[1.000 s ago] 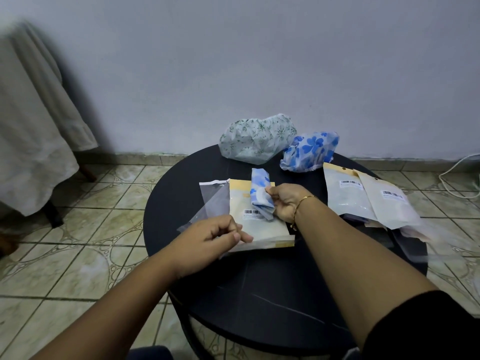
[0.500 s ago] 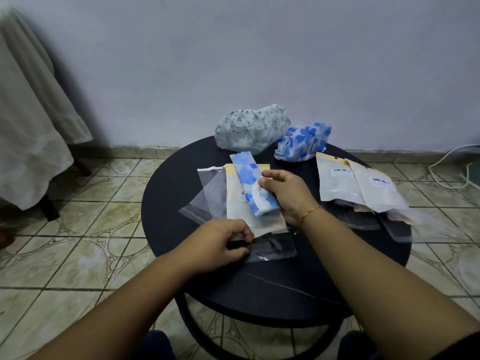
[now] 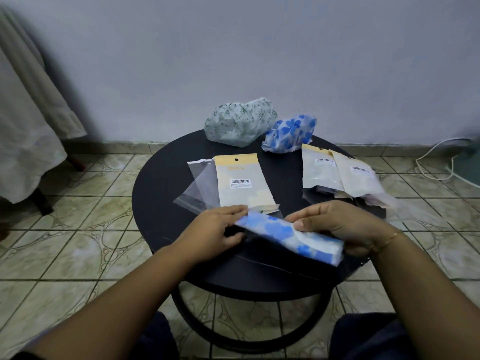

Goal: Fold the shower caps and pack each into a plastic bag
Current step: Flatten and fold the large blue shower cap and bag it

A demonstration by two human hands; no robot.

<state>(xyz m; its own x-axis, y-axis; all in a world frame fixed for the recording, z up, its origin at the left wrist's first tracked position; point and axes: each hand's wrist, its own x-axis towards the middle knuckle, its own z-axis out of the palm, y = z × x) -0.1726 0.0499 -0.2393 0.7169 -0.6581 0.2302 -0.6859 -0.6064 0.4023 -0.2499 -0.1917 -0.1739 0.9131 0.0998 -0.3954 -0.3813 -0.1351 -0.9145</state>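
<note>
Head view: folded shower cap (image 3: pixel 291 236) held over the round black table (image 3: pixel 161 183), being fed toward a clear bag mouth.
The right hand (image 3: pixel 335 224) grasps the cap's trailing end, fingers curled around it; the left hand (image 3: pixel 218 227) pinches what appears to be the clear plastic bag (image 3: pixel 239 233), barely visible, at the cap's leading end. Keep the fold compressed, hold the mouth open, and slide in straight. Two unfolded caps (image 3: pixel 241 120) wait at the rear.

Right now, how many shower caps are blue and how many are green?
Blue flowered shower caps: 2, a folded one gripped by the left hand and right hand, and a puffy one at the back of the table.
Green flowered shower caps: 1.
Total: 3.
</note>
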